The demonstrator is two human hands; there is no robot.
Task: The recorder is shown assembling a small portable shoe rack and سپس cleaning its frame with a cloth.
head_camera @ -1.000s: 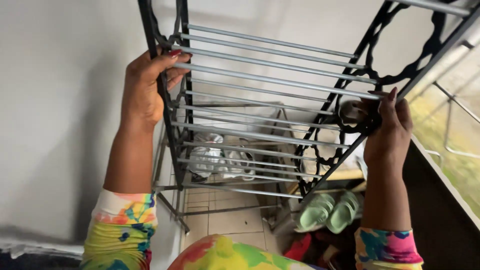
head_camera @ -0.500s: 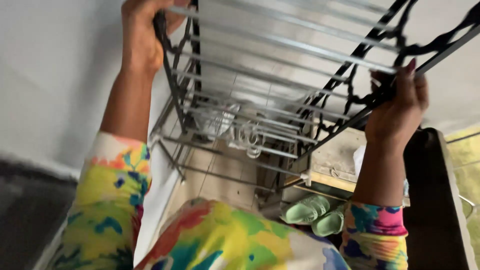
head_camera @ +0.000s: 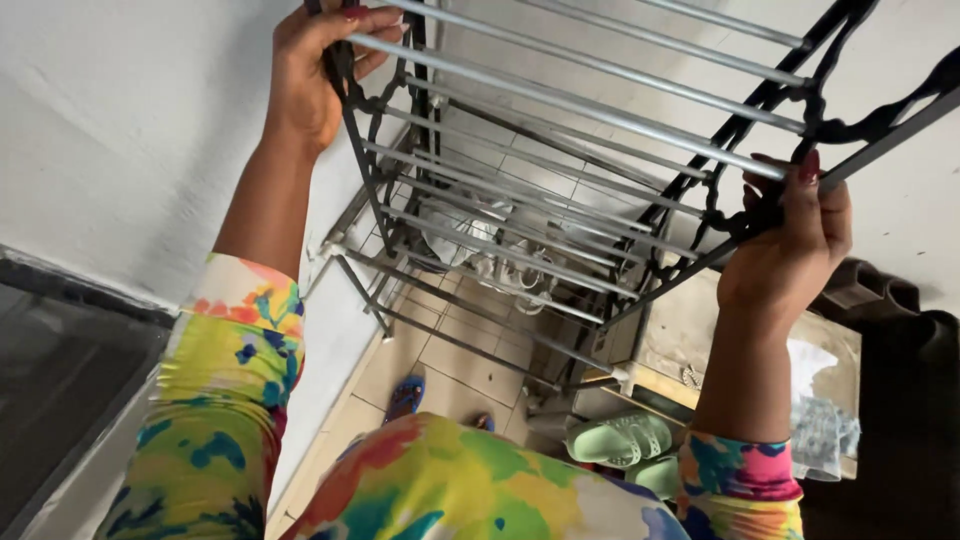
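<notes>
**Both hands hold a metal rack up off the floor**

The person grips a tiered rack (head_camera: pixel 560 190) by its two black side frames. The left hand (head_camera: pixel 315 75) is at the top left of the view, fingers curled tight round the left frame's upright. The right hand (head_camera: pixel 790 250) is closed on the scrolled edge of the right frame, fingertips (head_camera: pixel 808 168) hooked over it. The rack hangs between the two arms, tilted, its silver rods running across from one frame to the other, its lower end pointing down toward the tiled floor (head_camera: pixel 460 370).

Compared with half a second ago, the left hand sits a little lower in the view and shows in full, and the view has swung: more floor is visible, and a blue slipper (head_camera: pixel 405 395) now shows just beyond the person's bright tie-dye clothing (head_camera: pixel 450 490). The dark surface at lower left has also come further into view.

Seen through the rods, a pair of white shoes (head_camera: pixel 500 265) lies on the floor below. A pair of green sandals (head_camera: pixel 620 440) sits under a wooden shelf (head_camera: pixel 690 345) at the right, with a patterned cloth (head_camera: pixel 820 435) and a white one lying on it. The white wall (head_camera: pixel 130 130) stands close on the left, near the left frame.
</notes>
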